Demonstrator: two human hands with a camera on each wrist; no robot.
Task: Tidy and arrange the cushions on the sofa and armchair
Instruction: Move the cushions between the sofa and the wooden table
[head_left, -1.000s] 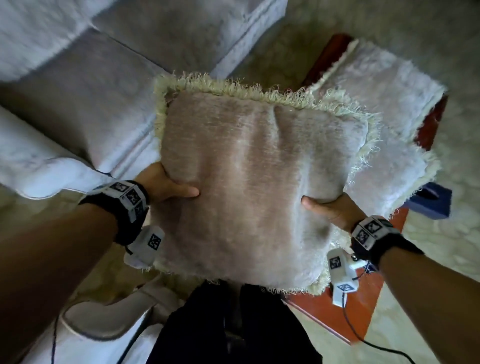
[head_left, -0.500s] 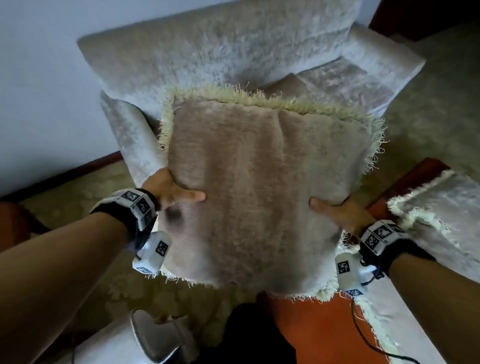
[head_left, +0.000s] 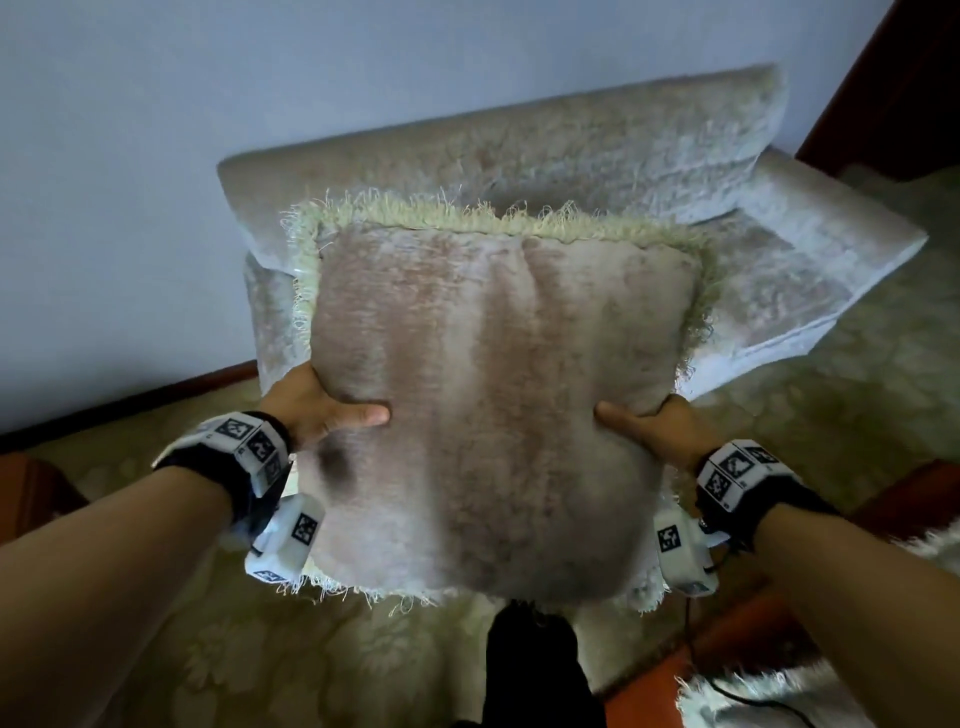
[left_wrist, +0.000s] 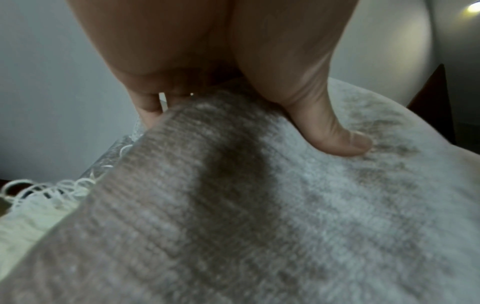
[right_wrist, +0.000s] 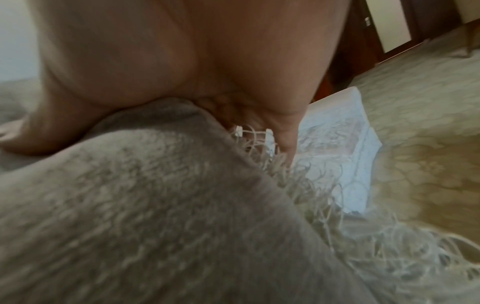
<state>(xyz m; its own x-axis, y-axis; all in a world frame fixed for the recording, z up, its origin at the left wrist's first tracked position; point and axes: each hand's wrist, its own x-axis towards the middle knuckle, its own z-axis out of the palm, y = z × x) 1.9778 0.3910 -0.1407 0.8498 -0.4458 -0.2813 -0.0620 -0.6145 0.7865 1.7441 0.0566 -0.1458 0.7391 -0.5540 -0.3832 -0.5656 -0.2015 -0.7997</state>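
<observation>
Head view shows the left hand (head_left: 311, 410) gripping the left edge of the cushion (head_left: 493, 395), thumb pressed flat onto its front face and the other fingers wrapped behind, out of sight. The left wrist view confirms it: the thumb (left_wrist: 337, 142) dents the pile while the fingers curl round the back. The cushion hangs in the air between both hands, square to the person, held off the floor and touching no furniture that I can tell. Its width runs left to right, so neither hand is nearer to the goal; both sit level on its lower half. The armchair (head_left: 519, 145) lies straight ahead beyond the cushion's top edge, its backrest against the wall, its seat mostly hidden behind the cushion. The coming move is likely a forward push and lowering onto that seat.

The cushion is plump, with a short beige pile, a vertical crease down its middle and a pale, shaggy fringe (head_left: 467, 215) round its edges. On the right, the right hand (head_left: 649, 431) mirrors the grip, thumb in front and fingers behind.
</observation>
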